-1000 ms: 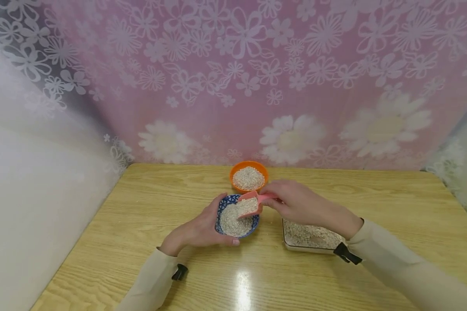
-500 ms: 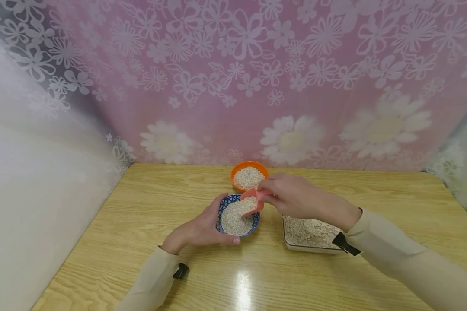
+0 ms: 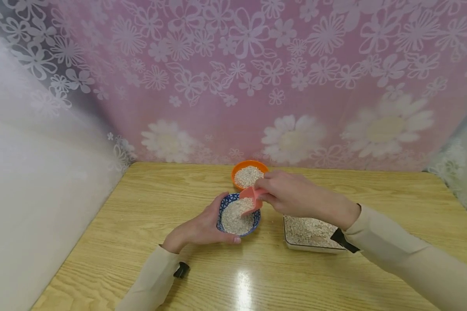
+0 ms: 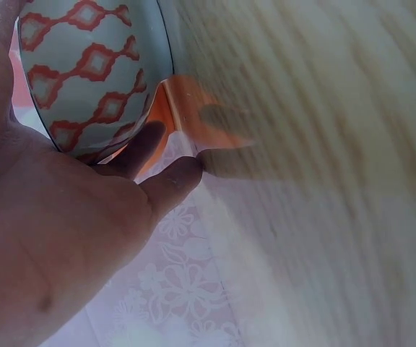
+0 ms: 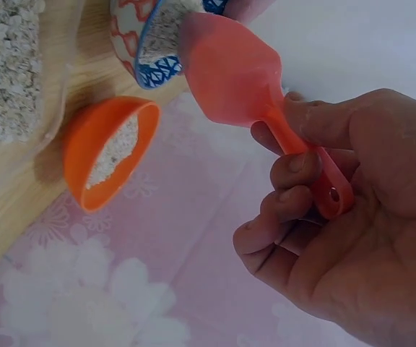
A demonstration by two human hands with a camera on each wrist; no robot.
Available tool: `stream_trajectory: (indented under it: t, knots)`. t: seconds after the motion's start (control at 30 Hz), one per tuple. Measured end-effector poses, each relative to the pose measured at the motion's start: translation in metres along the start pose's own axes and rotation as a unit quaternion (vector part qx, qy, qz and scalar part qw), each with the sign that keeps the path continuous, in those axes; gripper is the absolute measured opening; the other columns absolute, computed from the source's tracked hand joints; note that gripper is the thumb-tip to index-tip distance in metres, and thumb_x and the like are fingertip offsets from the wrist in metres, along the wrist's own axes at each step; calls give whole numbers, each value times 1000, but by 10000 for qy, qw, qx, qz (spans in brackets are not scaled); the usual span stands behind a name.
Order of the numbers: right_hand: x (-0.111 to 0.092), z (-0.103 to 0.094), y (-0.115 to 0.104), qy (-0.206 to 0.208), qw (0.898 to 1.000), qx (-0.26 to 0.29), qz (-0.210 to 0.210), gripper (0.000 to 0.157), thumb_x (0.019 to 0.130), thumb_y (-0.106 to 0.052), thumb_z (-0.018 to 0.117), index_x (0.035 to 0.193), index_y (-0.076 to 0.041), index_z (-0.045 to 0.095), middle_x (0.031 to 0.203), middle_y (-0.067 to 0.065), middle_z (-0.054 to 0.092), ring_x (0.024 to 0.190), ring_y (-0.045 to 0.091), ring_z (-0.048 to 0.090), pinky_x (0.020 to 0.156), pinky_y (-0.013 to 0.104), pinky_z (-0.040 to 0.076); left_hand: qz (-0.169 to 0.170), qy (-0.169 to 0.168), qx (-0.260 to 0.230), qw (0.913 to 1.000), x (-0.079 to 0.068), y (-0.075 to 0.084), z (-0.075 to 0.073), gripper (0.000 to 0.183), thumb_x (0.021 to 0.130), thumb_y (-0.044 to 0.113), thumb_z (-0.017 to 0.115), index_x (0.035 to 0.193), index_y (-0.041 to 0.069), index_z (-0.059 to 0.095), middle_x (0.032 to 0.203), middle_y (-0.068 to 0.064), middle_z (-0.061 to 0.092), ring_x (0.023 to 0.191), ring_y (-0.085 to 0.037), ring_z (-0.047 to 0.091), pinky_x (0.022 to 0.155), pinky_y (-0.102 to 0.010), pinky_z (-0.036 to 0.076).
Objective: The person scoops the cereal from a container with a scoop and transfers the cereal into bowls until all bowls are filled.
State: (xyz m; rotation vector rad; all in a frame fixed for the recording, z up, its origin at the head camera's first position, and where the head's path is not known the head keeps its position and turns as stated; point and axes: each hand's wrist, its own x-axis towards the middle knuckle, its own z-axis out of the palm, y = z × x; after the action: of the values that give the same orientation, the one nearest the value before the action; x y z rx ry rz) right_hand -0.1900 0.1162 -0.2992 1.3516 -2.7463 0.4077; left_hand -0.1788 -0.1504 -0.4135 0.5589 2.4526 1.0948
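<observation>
My left hand (image 3: 206, 226) holds a small bowl (image 3: 225, 203) from its left side, thumb at the near rim and fingers along the far side. Blue pattern lines the bowl inside; the left wrist view shows red diamonds on its white outer wall (image 4: 85, 69). Pale flakes like oats (image 3: 235, 220) fill much of it. Above its right side, my right hand (image 3: 292, 194) grips a pink scoop (image 3: 250, 194) by the handle, its mouth tipped down at the flakes. In the right wrist view, thumb and fingers wrap the scoop's handle (image 5: 302, 144).
Just behind the patterned bowl stands an orange bowl (image 3: 251, 163) with similar flakes. A shallow rectangular tray (image 3: 313, 248) of flakes lies on the right, partly under my right forearm. The wooden table (image 3: 159, 185) ends at a pink floral curtain (image 3: 218, 129).
The scoop has tilted further, and the flakes in it have slid down into the patterned bowl. My right hand has shifted slightly up and left; my left hand stays almost still.
</observation>
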Motion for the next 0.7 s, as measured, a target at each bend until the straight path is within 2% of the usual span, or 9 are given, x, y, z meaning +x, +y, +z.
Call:
stream_trajectory:
  t: [0.17,0.37,0.7]
  knots:
    - [3,-10,-1,-93,9999,-92,-15,7,97,-6,67,94,-10,71,84,-2,67,73,9,57,68,26,49,6,-20,15,10000,0,1,-1,127,78,49,86,165,12,2,168,-12,19,151,-29,32,121,-55,32]
    - [3,-22,-5,-178,9995,-241,-48,4,97,-6,67,96,-9,69,81,-3,63,69,10,50,64,25,44,-41,-55,12,10000,-2,2,-2,127,78,49,86,165,13,0,169,-13,17,153,-30,29,122,-55,31]
    - [2,-25,-10,-340,9987,-366,45,4,98,-9,67,98,-11,70,85,-3,64,73,10,53,66,26,45,-59,-33,4,10000,-2,3,-1,127,78,49,86,165,13,1,168,-13,19,152,-29,31,122,-56,31]
